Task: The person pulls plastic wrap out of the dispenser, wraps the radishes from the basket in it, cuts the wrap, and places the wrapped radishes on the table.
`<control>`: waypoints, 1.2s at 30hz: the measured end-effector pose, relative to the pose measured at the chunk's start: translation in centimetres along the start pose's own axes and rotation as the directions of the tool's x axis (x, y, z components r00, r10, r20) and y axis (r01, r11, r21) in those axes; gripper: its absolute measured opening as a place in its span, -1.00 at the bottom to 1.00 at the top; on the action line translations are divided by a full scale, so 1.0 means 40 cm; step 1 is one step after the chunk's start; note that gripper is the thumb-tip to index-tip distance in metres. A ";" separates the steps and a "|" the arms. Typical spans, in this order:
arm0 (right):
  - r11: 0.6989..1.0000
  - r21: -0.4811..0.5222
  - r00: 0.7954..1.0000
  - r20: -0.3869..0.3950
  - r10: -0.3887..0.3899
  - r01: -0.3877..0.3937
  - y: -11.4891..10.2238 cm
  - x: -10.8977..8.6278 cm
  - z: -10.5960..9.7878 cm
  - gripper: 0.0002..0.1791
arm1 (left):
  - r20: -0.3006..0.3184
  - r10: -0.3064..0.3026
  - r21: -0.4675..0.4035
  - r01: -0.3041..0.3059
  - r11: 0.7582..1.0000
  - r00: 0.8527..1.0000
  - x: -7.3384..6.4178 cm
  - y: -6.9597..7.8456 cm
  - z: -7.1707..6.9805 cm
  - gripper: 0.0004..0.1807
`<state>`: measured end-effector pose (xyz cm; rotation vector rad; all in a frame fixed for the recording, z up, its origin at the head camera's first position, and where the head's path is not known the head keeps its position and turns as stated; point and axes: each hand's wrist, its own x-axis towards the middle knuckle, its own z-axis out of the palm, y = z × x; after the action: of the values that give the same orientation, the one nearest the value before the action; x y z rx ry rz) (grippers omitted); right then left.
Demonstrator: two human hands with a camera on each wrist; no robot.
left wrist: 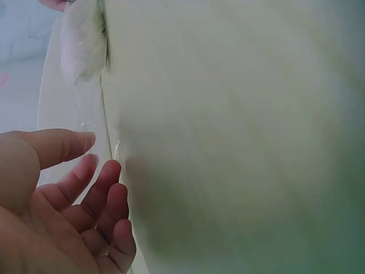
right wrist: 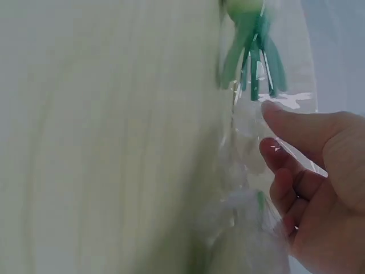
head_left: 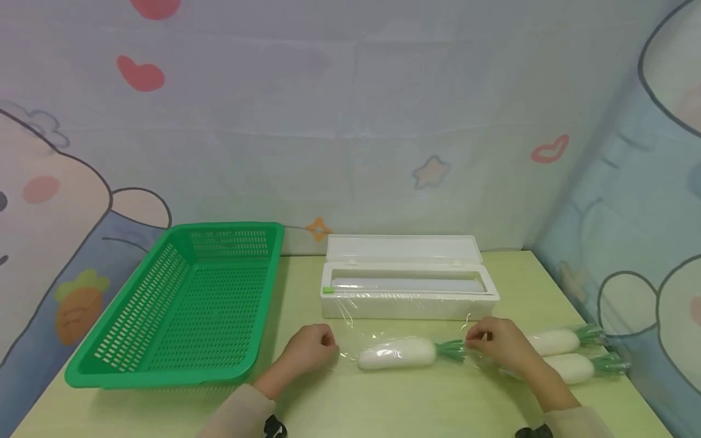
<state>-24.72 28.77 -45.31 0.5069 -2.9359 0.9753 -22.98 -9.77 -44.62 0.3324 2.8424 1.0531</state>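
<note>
A white radish (head_left: 397, 354) with green leaf stalks (head_left: 451, 350) lies on the table under clear cling film (head_left: 350, 334). That film runs forward from a white dispenser box (head_left: 411, 306) with its lid raised. My left hand (head_left: 310, 350) is at the film's left front corner; in the left wrist view, a small gap shows between thumb (left wrist: 63, 147) and index fingertip. My right hand (head_left: 501, 344) is just beyond the stalks, its thumb (right wrist: 293, 125) and index fingertip apart at the film's right side, the other fingers bent.
A green basket (head_left: 254, 340) stands on the left of the table. Two more radishes (head_left: 553, 342), in clear wrap, lie at the right beside my right forearm. A green slider (head_left: 328, 290) sits on the box's front edge. A patterned cloth (head_left: 383, 121) hangs behind.
</note>
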 end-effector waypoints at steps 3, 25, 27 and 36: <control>0.997 0.070 1.000 0.022 0.006 -0.007 0.005 -0.010 -0.020 -0.83 | -0.026 -0.048 -0.066 0.047 0.997 0.998 0.000 -0.004 -0.002 -0.88; 0.848 -0.266 0.797 -0.297 -0.525 0.459 -0.146 -0.008 -0.021 -0.65 | -0.109 0.528 0.316 -0.475 0.822 0.842 -0.032 0.185 0.056 -0.64; 0.820 -0.281 0.793 -0.235 -0.563 0.499 -0.156 -0.009 0.011 -0.68 | -0.015 0.490 0.377 -0.448 0.810 0.872 -0.025 0.189 0.072 -0.63; 0.846 -0.281 0.876 -0.037 -0.481 0.453 -0.160 -0.019 0.088 -0.68 | 0.101 0.411 0.529 -0.399 0.749 0.906 -0.016 0.175 0.112 -0.57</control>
<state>-21.69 22.12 -44.50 1.0518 -2.5867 0.5219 -20.44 -1.93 -43.45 1.0304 3.1113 0.2389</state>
